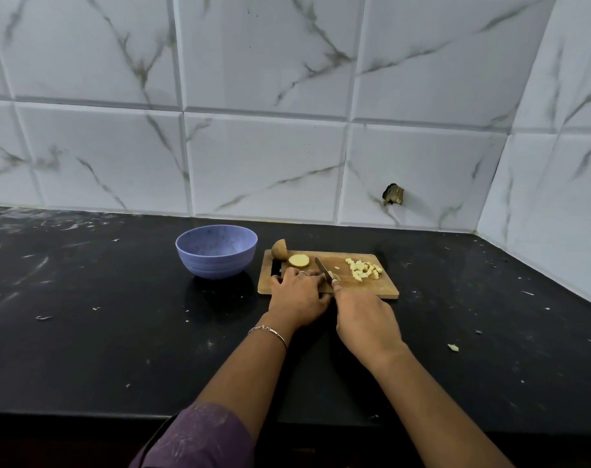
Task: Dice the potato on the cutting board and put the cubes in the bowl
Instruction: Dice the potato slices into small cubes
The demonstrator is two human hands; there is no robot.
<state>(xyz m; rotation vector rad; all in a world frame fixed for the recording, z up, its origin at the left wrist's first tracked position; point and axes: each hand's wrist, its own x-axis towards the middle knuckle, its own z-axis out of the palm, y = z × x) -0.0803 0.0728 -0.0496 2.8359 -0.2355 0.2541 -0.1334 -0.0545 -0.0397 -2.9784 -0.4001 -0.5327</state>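
Right hand grips the knife. Left hand holds a potato piece down with curled fingers on the cutting board. Cubes lie at 2 o'clock on it, a slice and potato end at 10. The bowl sits on the desk at the board's 9 o'clock.

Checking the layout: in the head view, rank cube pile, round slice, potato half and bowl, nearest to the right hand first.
1. Cube pile, right end of board.
2. Round slice, board's left.
3. Potato half, far-left corner.
4. Bowl, leftmost, off board.
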